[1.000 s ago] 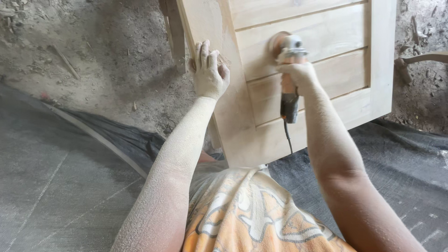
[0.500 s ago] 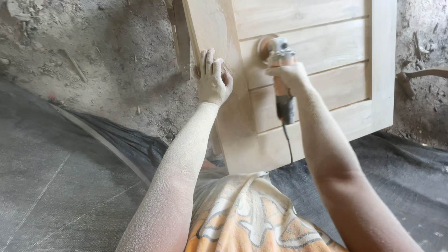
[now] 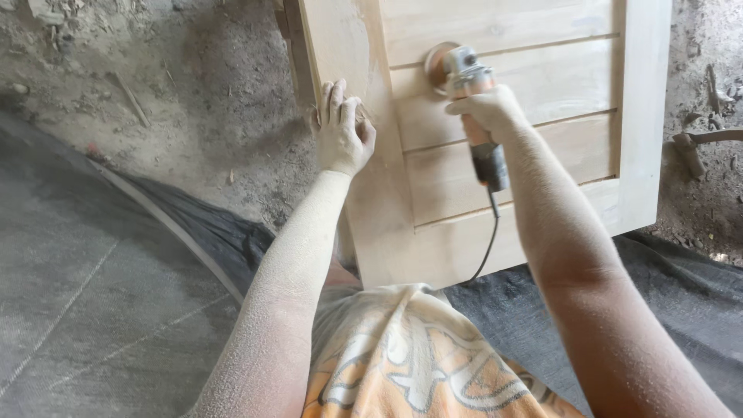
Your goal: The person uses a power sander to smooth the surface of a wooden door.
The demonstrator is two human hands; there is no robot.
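Observation:
A pale wooden door panel (image 3: 542,85) with horizontal slats lies in front of me, raised off the ground. My right hand (image 3: 487,110) grips an orange and grey angle grinder (image 3: 464,73), its disc pressed on a slat near the left stile. A black cord (image 3: 489,232) hangs from the tool's tail. My left hand (image 3: 340,131) rests on the panel's left edge, fingers curled over the rim. Both arms are coated in pale sawdust.
Dusty earth with wood scraps (image 3: 131,101) lies to the upper left. A dark grey sheet (image 3: 93,294) covers the ground on both sides of me. A wooden support (image 3: 298,46) stands under the panel's left side. My orange patterned shirt (image 3: 410,364) fills the bottom.
The grinder and my right hand have shifted slightly left and up along the slat. My left hand stays on the panel's edge. The view has swung a little.

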